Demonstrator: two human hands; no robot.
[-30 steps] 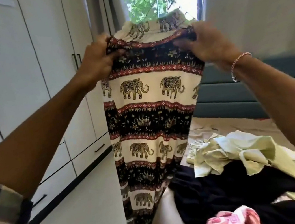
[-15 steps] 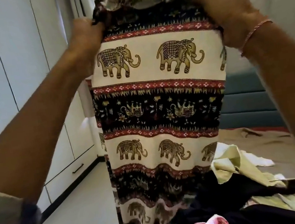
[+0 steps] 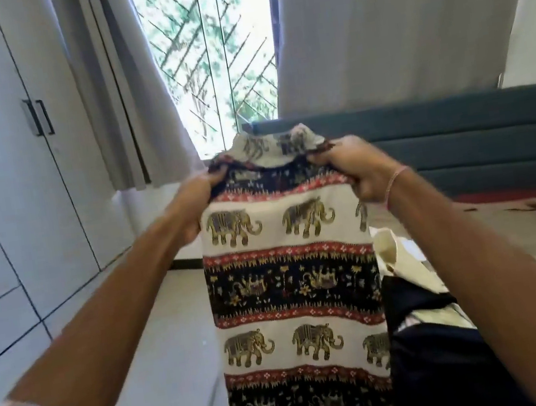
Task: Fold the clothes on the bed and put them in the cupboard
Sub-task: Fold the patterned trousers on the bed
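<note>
Cream, black and red elephant-print cloth garment (image 3: 292, 285), pinched at its top corners by the curled fingers of the left hand (image 3: 197, 209) and the right hand (image 3: 355, 173), which are held apart so the fabric hangs flat, apparently to square it for folding. It hangs below the grip, just beside dark and pale clothes (image 3: 429, 352) heaped on the beige-sheeted bed (image 3: 504, 231). The white panelled cupboard (image 3: 12, 204) stands well apart on the left.

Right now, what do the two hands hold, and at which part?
The elephant-print garment, held up by its top edge: the left hand grips the left end, the right hand the right end.
</note>
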